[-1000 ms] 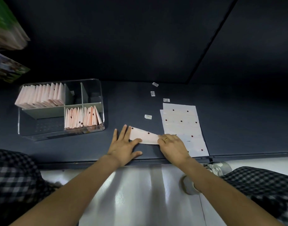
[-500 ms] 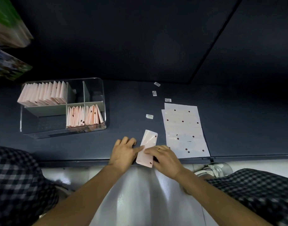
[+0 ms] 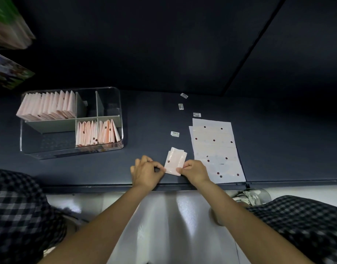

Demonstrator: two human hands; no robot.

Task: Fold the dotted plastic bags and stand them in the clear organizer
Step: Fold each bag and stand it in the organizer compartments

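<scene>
Mid-fold: my left hand (image 3: 147, 173) and right hand (image 3: 194, 171) pinch the pink dotted plastic bag (image 3: 174, 161) in curled fingers. Next, likely crease, then stand it in the clear plastic organizer (image 3: 119, 103).

Print on small labels (image 3: 175, 134) too small to read.

No text can be read. Four small printed stickers (image 3: 175, 134) lie on the dark table (image 3: 148, 115), their barcode-like marks too small and blurred to make out.

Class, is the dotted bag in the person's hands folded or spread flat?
Folded: the dotted bag is a narrow layered packet, pinched by the left hand and right hand.
</scene>
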